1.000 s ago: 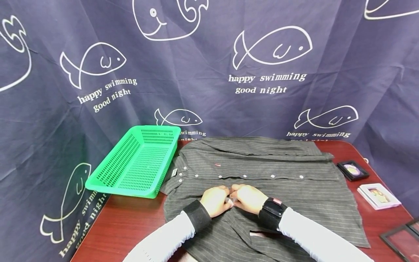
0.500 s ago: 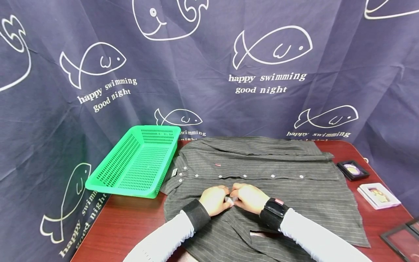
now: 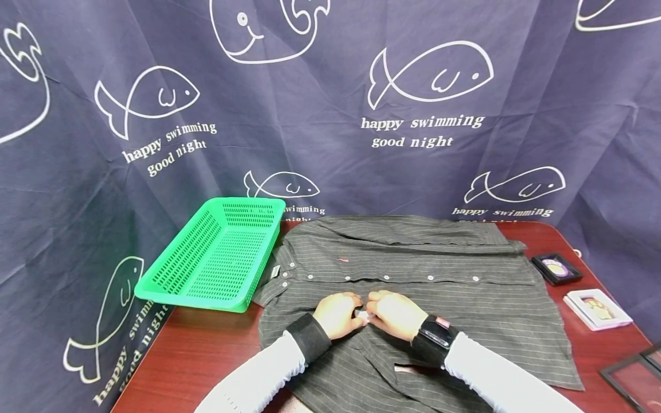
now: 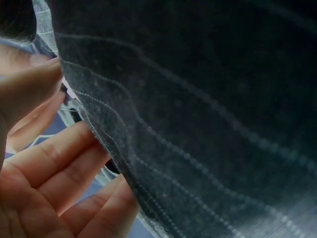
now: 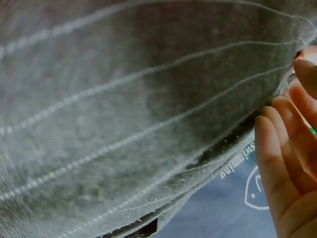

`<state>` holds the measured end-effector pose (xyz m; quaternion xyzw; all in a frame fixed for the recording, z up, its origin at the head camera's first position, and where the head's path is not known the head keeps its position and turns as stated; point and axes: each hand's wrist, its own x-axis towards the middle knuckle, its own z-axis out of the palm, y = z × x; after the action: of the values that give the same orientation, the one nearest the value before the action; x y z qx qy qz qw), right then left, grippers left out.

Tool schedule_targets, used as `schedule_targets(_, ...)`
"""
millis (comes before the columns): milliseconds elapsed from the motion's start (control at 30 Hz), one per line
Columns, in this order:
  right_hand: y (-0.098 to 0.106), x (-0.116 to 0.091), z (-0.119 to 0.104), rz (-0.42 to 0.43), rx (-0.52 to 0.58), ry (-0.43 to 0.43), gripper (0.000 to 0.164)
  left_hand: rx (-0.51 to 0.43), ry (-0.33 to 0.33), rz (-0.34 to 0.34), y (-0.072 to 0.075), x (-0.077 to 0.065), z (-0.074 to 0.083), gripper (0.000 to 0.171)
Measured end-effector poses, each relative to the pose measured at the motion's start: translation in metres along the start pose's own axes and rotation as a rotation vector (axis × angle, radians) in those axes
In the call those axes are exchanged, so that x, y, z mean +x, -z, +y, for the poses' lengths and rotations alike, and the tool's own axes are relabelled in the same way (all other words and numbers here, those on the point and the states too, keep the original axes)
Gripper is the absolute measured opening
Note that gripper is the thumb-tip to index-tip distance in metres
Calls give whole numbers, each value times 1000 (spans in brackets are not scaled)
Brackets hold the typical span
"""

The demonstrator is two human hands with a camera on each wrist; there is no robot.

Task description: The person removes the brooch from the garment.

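A dark grey striped button-up shirt (image 3: 444, 310) lies spread on the table, collar to the left, its row of white buttons running across. Both hands meet over its near part, a little below the button row. My left hand (image 3: 338, 315) pinches the cloth edge between thumb and fingers; in the left wrist view its fingers (image 4: 59, 168) lie along that edge. Close beside it, my right hand (image 3: 395, 314) also grips the shirt, its fingertips at the edge of the cloth (image 5: 148, 99) in the right wrist view. A small whitish bit (image 3: 363, 315) shows between the two hands, its kind unclear.
On the left stands a green plastic basket (image 3: 227, 301) with perforated sides. At the right side of the red-brown table (image 3: 217, 355) lie a small black box (image 3: 556, 268), a white picture box (image 3: 598, 310) and a dark-framed clear item (image 3: 635, 378). A blue fish-print curtain (image 3: 330, 143) hangs behind.
My right hand has shifted slightly to the right and down, so the gap between the two hands is a little wider. My left hand and the spread shirt look nearly the same.
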<state>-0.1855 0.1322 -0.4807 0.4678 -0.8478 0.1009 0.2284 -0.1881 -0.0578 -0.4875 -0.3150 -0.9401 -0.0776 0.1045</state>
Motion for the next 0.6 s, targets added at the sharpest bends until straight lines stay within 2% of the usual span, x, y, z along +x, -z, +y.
schedule_targets(367, -5, -3, -2, -18, -16, 0, 26, -18, -17, 28, -2, 0, -2, 23)
schedule_targets(600, -7, -4, -1, 19, -39, 31, 25, -34, -8, 15, -5, 0, -3, 25)
